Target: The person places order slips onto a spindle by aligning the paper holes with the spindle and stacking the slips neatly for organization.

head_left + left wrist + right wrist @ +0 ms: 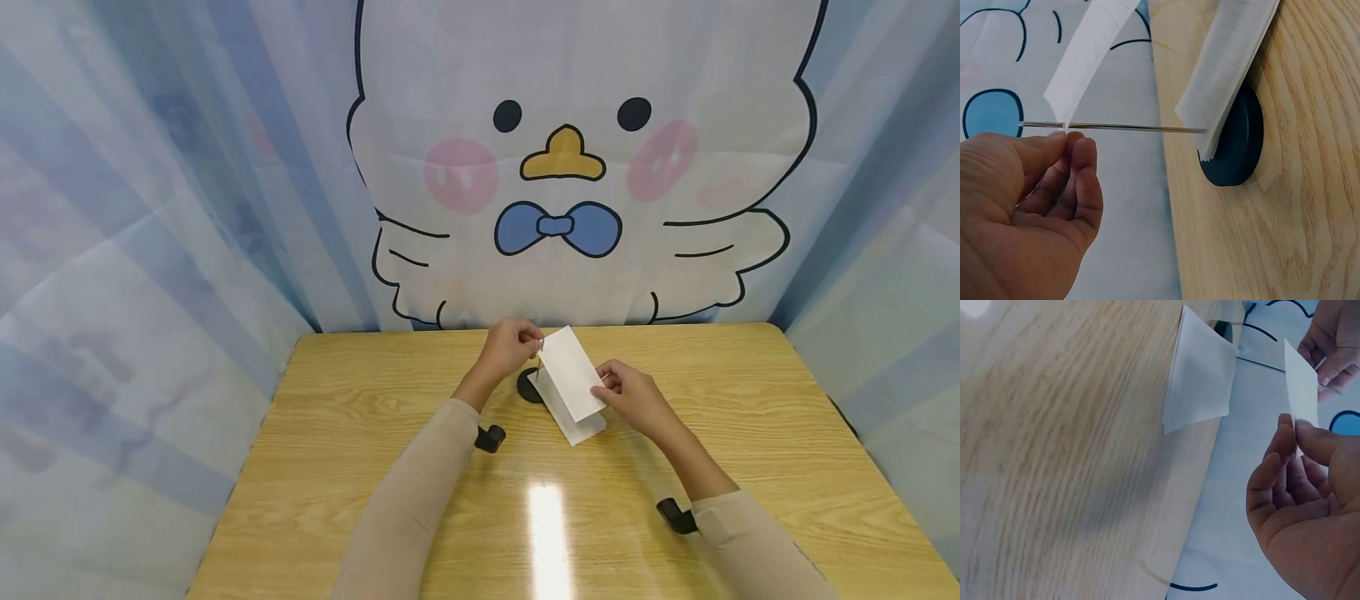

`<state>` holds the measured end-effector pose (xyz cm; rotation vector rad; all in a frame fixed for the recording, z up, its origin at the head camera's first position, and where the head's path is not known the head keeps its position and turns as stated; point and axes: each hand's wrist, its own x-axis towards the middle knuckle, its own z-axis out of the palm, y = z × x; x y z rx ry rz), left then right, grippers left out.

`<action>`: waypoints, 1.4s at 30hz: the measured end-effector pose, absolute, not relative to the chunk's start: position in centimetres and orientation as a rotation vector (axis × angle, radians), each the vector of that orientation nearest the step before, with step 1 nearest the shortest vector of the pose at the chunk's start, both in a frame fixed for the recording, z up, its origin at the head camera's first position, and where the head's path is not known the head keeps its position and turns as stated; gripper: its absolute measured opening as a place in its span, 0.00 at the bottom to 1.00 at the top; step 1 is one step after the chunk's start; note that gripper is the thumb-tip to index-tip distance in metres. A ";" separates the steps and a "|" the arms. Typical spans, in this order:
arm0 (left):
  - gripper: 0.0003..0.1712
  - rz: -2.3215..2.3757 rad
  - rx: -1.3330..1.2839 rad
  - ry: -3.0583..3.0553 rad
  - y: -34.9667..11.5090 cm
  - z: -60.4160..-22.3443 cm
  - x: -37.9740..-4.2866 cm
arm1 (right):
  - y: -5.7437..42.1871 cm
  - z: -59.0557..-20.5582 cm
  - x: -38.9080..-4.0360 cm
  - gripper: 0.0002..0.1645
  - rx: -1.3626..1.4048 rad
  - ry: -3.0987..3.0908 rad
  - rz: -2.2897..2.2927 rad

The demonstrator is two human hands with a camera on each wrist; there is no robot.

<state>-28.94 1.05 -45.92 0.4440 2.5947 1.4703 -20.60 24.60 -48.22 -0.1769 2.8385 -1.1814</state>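
A receipt spike with a round black base (1249,140) and a thin metal rod (1141,129) stands on the table. One white paper sheet (572,371) is held partway up the rod, which passes through its corner. My left hand (506,347) pinches that corner between thumb and fingers, right beside the rod. At the opposite end of the sheet, my right hand (632,398) pinches the edge between thumb and fingertips. Below, apart from the held sheet, a small stack of white papers (1200,378) sits low on the rod, its near end reaching past the base over the table.
The wooden table (360,483) carries a bright light reflection near its front. Behind it hangs a curtain (480,275) with a cartoon bird, close to the table's back edge. A black device (491,439) is at the left wrist and another black device (677,517) at the right.
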 end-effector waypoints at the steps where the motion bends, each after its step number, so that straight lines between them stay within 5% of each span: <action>1: 0.06 1.467 0.448 2.599 1.0 -46.0 -28.9 | 24.7 -48.3 -20.6 0.13 -0.184 2.846 -1.175; 42: 0.04 1.297 0.403 2.674 1.6 -51.0 -28.5 | 24.7 -51.8 -20.1 0.10 -0.146 2.859 -1.042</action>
